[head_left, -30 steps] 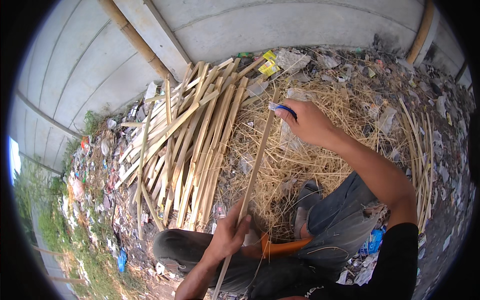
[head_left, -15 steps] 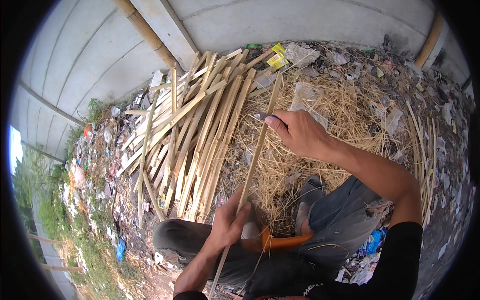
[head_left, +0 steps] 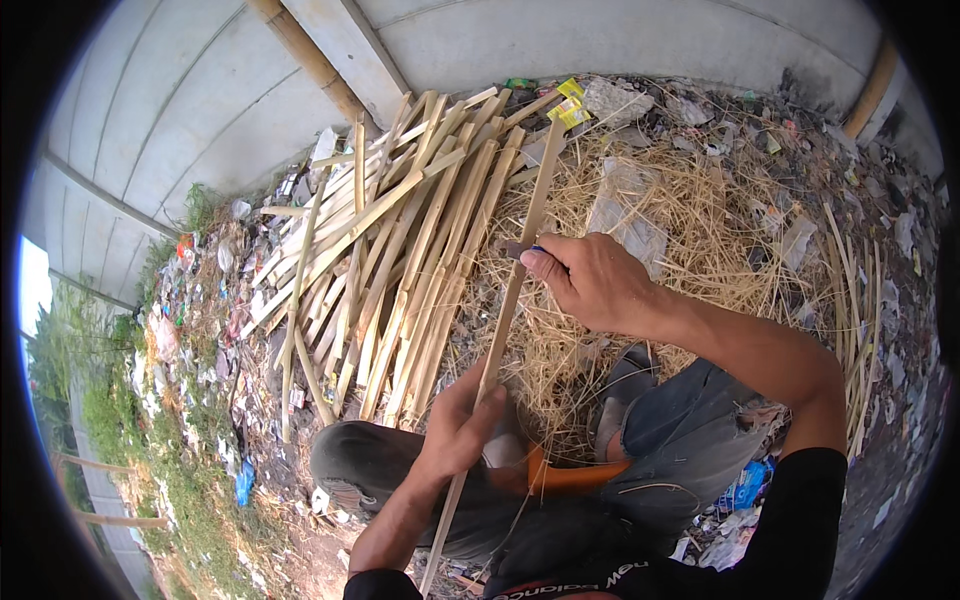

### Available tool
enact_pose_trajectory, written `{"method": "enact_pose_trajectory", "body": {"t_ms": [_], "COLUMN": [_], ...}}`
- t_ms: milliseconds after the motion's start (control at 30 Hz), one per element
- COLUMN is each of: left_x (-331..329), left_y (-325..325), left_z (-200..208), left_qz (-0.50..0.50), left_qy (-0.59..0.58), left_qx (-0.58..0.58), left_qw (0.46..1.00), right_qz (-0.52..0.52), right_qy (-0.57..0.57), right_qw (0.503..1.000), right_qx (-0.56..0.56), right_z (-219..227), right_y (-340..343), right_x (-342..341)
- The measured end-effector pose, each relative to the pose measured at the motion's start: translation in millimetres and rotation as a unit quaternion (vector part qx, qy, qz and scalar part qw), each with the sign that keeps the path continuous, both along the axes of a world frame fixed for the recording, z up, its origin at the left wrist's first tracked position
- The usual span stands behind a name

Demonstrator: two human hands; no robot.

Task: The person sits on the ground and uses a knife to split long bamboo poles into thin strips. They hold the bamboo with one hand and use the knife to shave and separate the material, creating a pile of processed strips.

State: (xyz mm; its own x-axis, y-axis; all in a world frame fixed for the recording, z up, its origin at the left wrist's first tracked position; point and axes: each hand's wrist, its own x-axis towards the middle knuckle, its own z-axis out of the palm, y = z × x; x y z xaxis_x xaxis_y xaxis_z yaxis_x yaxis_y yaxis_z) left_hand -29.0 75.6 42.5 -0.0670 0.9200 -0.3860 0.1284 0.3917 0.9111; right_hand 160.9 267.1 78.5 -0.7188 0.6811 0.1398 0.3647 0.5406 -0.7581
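A long, pale bamboo strip (head_left: 541,185) slants from near my lap up to the far side of the straw. My left hand (head_left: 460,428) is closed around its lower part, thumb on top, over my knee. Higher up, my right hand (head_left: 605,283) grips a small knife (head_left: 514,249), its handle mostly hidden by the fingers. The short dark blade lies across the strip and touches it. Thin bamboo shavings (head_left: 570,355) cover the ground beneath both hands.
A large pile of split bamboo strips (head_left: 400,260) lies to the left, near the wall (head_left: 620,45). More thin strips (head_left: 855,320) lie at the right. Litter surrounds the shavings. Something orange (head_left: 575,477) shows between my legs; plants (head_left: 110,400) grow at far left.
My right hand and the knife have moved slightly down along the strip. My left hand keeps its hold. The whole view has shifted a little.
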Motion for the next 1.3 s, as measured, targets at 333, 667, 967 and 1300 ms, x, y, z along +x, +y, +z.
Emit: {"method": "enact_pose_trajectory", "body": {"t_ms": [333, 667, 967, 1300], "left_x": [4.7, 2.9, 5.0, 8.5], "left_y": [6.1, 10.2, 7.2, 6.7], "left_z": [1.6, -1.4, -1.2, -10.6], "left_qz": [0.004, -0.013, 0.001, 0.016], "left_qy": [-0.046, 0.014, -0.010, 0.029], "left_qx": [0.008, 0.029, 0.028, 0.083], "left_qw": [0.999, 0.999, 1.000, 0.996], "right_qz": [0.069, 0.044, 0.132, 0.106], "right_qy": [0.013, -0.092, -0.103, -0.138], "right_qw": [0.990, 0.995, 0.974, 0.983], "right_qx": [-0.121, 0.002, -0.153, -0.053], "right_z": [-14.1, 0.7, -9.3, -3.1], "right_y": [-11.0, -33.3, -10.8, -36.1], "right_x": [-4.7, -0.6, -3.4, -5.4]}}
